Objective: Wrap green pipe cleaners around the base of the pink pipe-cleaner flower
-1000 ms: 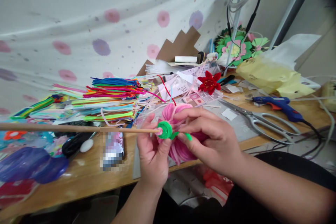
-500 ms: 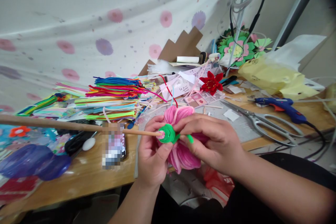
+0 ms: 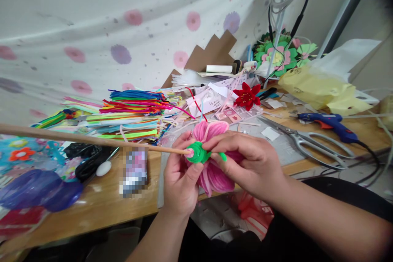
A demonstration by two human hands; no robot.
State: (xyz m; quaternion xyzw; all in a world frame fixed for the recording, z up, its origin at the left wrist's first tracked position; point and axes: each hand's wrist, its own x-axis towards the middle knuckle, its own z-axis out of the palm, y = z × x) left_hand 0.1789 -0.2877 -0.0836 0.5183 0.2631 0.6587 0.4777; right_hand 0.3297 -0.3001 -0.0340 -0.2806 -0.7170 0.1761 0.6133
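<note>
A pink pipe-cleaner flower (image 3: 215, 174) sits on the end of a long wooden stick (image 3: 76, 139) that runs off to the left. A green pipe cleaner (image 3: 198, 152) is coiled round the flower's base where the stick enters. My left hand (image 3: 181, 180) is closed round the flower from below, thumb up beside the coil. My right hand (image 3: 245, 161) is closed too, pinching the green pipe cleaner's free end (image 3: 221, 156) right next to the coil.
On the wooden table (image 3: 101, 206) lie a stack of coloured pipe cleaners (image 3: 132, 116), a red flower (image 3: 246, 95), large scissors (image 3: 310, 141), a blue glue gun (image 3: 330, 125), a yellow bag (image 3: 322, 88) and purple plastic (image 3: 37, 190). A spotted cloth hangs behind.
The flower has turned a little in my hands and its petals hang lower. The stick's far end has risen slightly. Both hands keep their grip.
</note>
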